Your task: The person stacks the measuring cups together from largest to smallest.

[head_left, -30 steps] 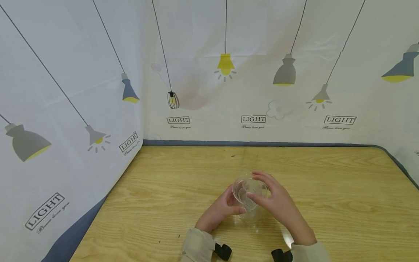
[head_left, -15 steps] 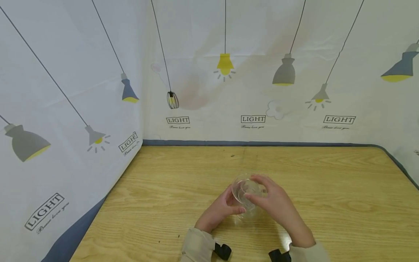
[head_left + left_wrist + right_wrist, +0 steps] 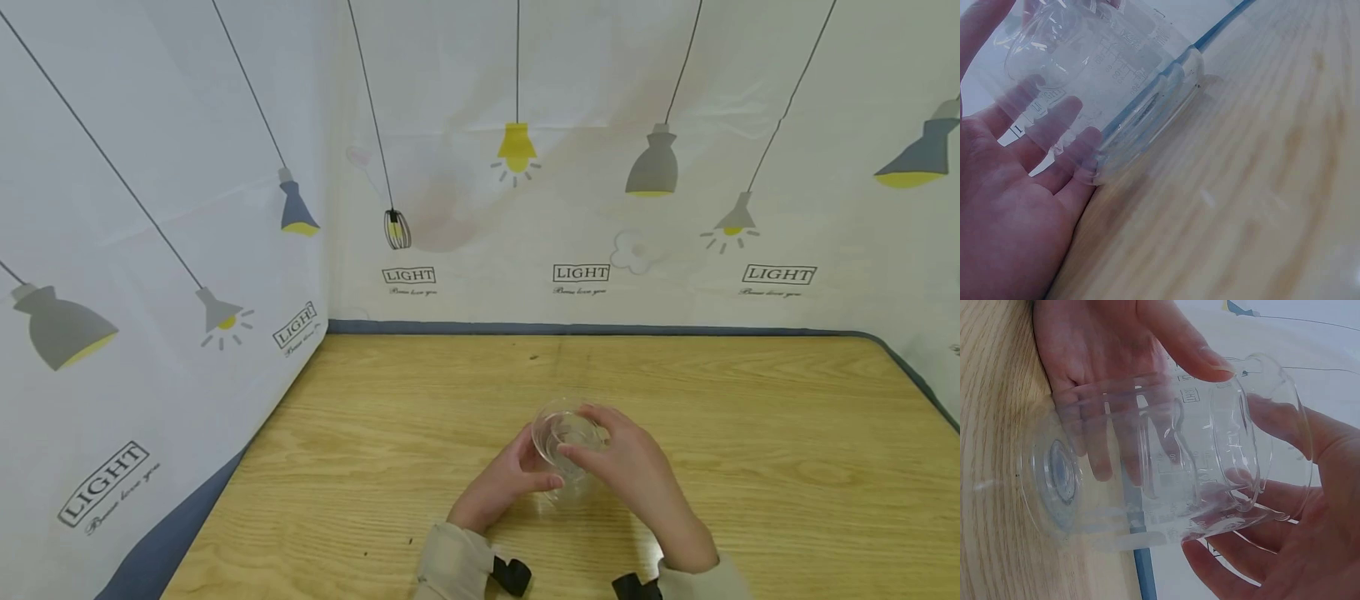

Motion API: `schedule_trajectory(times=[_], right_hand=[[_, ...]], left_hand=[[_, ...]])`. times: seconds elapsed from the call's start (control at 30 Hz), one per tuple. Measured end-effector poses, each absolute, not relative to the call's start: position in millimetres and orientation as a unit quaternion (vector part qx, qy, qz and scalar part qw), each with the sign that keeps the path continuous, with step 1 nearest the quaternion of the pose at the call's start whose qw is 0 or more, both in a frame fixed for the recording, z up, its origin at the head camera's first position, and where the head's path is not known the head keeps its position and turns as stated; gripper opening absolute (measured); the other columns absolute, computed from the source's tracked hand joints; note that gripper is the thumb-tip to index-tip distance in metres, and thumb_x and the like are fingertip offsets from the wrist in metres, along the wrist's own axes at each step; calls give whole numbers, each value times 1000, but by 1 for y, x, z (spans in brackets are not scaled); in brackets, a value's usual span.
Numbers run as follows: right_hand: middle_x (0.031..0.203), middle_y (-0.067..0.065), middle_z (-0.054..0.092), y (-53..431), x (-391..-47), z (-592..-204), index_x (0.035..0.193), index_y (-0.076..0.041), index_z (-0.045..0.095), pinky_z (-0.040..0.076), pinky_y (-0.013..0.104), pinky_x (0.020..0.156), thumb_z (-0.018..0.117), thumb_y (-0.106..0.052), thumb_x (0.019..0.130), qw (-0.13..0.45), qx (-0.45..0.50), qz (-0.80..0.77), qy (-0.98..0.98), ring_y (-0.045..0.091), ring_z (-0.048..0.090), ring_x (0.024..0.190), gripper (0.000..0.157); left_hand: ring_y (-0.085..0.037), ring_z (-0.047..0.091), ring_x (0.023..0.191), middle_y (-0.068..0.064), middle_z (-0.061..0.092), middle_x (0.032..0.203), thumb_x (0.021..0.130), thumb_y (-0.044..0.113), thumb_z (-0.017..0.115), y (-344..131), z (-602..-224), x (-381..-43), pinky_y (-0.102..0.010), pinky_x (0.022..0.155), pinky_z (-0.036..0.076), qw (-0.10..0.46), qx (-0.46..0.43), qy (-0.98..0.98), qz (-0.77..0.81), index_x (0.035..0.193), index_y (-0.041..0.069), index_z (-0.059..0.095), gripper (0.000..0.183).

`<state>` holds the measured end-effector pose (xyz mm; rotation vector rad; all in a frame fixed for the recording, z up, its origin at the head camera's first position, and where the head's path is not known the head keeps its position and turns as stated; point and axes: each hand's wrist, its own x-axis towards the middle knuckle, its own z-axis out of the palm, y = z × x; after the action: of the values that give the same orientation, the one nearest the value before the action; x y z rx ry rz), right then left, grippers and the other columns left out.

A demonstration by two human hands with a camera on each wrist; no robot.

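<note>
A clear glass beaker with printed graduations stands upright on the wooden table. My left hand grips its side, fingers behind the wall and thumb in front. A smaller clear glass vessel sits partly inside the beaker's mouth. From above right, my right hand holds this smaller glass between thumb and fingers at the rim. In the left wrist view, the left fingers lie along the beaker wall, close to its thick base. The transparent walls overlap, so the inner glass's lower outline is faint.
The wooden tabletop spreads around the hands. A white cloth printed with lamps rises behind and on the left, with a blue strip along the table's back edge. Black wrist mounts sit by the cuffs.
My right hand has moved slightly down and left, lowering the smaller glass into the beaker. The left hand and the beaker have stayed in place.
</note>
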<state>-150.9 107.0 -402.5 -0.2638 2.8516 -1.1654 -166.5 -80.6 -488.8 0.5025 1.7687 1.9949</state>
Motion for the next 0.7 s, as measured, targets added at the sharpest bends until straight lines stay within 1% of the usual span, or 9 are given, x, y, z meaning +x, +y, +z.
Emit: schedule_trajectory(times=[0.23,0.3,0.57,0.7], right_hand=[[128,7,49,107,-150,-401,121,-15,54,39,52,85,64,-58,70,29,-68,-381,921,32,45,114,68],[127,7,49,106,-150,-400,121,-15,54,39,52,85,64,-59,69,30,-64,-382,921,32,45,114,68],[124,7,51,103,-148,-397,120,-13,53,41,50,82,67,-53,70,41,-56,-393,917,30,49,109,65],[126,8,49,102,-147,-394,121,-12,51,41,50,81,67,-50,72,45,-54,-390,918,29,49,109,64]], left_hand=[[-12,38,122,10,36,137,77,25,70,-80,-489,-166,-33,91,39,215,164,651,709,138,34,26,76],[-13,37,123,10,35,138,78,24,69,-80,-489,-166,-34,92,39,217,163,650,710,139,35,26,75],[-11,32,126,13,32,139,81,17,67,-80,-490,-165,-36,98,32,212,147,668,698,136,40,26,73],[-11,32,126,12,32,139,82,15,66,-79,-491,-166,-36,100,29,211,160,660,703,138,37,25,73]])
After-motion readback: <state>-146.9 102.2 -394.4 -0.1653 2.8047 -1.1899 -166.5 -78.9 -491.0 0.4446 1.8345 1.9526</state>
